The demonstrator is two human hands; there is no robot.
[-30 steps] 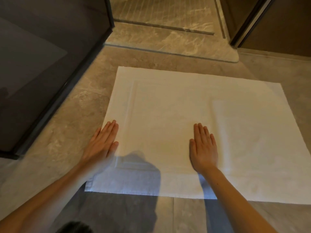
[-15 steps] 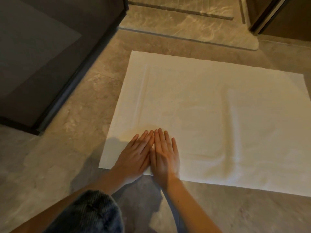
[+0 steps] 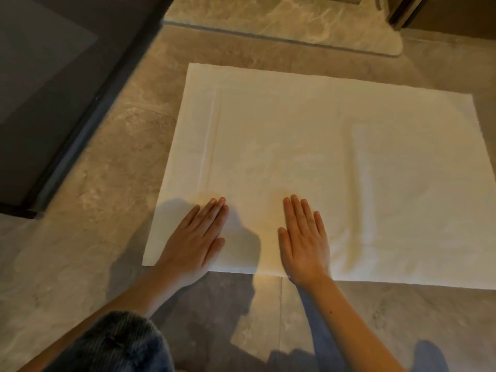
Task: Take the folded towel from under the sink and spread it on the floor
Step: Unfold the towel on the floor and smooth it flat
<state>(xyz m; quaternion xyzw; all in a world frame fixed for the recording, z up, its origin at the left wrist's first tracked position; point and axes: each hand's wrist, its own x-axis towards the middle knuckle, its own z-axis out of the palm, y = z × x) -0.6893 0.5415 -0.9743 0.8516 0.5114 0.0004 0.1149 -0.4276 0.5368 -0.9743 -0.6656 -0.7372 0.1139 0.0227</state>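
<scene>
Head view: the white rectangular terry towel [image 3: 308,162] lies unfolded on the brown marble-look floor [image 3: 112,162], its long axis running left to right. The left hand [image 3: 196,240] and right hand [image 3: 304,241] press flat, open-palmed and apart, on its near edge; most unsmoothed cloth lies beyond the right hand's outer side, so that hand is nearer.

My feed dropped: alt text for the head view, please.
A white rectangular terry towel lies spread flat on the beige marble-tile floor, with the left hand and right hand pressed palm-down, apart, near its closest edge.
</scene>
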